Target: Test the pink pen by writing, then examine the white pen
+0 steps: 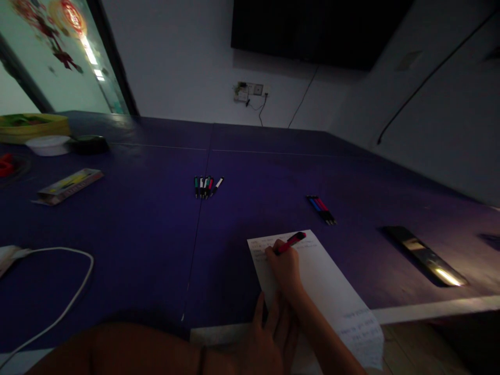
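a person's right hand (284,265) grips a red pen (291,242), tip on the top of a sheet of paper (324,284) at the table's (136,234) near edge. the left hand (265,341), fingers spread, pins the sheet. writing seems underway; steady pressure is needed.

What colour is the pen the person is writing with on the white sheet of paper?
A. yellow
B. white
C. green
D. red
D: the right hand grips a red pen with a black tip end and presses it to the white sheet of paper on the dark blue table, while the left hand rests at the sheet's near edge.
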`<state>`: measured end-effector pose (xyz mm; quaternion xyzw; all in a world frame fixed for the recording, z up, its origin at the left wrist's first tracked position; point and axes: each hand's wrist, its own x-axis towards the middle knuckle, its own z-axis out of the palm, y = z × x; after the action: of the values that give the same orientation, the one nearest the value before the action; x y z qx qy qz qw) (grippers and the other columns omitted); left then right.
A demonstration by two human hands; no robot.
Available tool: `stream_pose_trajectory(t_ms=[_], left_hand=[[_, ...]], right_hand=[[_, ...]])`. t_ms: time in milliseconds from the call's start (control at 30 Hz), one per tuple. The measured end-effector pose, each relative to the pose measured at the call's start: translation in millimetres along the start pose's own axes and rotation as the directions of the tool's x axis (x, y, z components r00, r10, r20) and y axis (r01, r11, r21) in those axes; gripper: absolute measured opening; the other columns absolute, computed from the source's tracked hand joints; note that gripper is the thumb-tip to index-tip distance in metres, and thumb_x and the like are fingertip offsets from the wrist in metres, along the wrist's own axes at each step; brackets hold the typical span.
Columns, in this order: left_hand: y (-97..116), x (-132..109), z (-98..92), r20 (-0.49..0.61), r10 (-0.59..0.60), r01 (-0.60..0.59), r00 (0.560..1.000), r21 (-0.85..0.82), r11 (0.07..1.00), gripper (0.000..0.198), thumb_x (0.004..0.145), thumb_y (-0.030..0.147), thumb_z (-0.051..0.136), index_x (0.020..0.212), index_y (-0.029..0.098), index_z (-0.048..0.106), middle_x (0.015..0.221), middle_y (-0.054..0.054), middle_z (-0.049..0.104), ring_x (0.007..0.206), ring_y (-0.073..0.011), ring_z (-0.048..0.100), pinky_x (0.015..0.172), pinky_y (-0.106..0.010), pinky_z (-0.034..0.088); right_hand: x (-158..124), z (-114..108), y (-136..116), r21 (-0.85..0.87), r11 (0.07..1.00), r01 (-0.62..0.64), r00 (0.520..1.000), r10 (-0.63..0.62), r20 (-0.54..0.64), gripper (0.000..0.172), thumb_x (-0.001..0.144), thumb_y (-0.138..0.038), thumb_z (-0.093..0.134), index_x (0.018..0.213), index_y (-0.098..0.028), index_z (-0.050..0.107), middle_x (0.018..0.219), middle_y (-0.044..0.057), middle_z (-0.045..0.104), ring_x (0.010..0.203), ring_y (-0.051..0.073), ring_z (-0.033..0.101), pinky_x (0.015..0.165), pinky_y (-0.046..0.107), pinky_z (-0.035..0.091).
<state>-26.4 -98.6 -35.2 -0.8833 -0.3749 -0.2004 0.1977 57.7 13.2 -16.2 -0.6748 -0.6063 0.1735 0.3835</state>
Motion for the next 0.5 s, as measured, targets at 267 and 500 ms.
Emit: stream_pose_trajectory(t_ms=[267, 500], left_hand=[[-1.1, 0.8, -1.3, 0.004, 0.013, -0.013, 1.0, -0.033, 0.999, 0.04, 0.085, 0.022, 0.021, 0.102, 0.024, 0.057, 0.114, 0.003, 0.054, 0.111, -0.0223, 0.034, 0.091, -0.045, 0.013], [-3.3, 2.0, -4.7, 0.023, 0.032, -0.032, 0.999, -0.011, 0.999, 0.039, 0.084, 0.022, 0.022, 0.11, 0.021, 0.052, 0.118, 0.0, 0.05, 0.112, -0.0231, 0.033, 0.089, -0.045, 0.015]], right_hand=[[1.5, 0.7, 4.0, 0.011, 0.999, -0.031, 0.999, 0.031, -0.015, 0.021, 0.061, -0.03, 0.042, 0.045, -0.021, 0.033, 0.036, -0.004, 0.036, 0.038, 0.011, 0.036, 0.041, 0.023, 0.024], [1.5, 0.3, 1.9, -0.002, 0.999, -0.041, 0.999, 0.041, -0.028, 0.019, 0.06, -0.031, 0.041, 0.045, -0.022, 0.033, 0.036, -0.004, 0.035, 0.038, 0.011, 0.035, 0.041, 0.023, 0.023]])
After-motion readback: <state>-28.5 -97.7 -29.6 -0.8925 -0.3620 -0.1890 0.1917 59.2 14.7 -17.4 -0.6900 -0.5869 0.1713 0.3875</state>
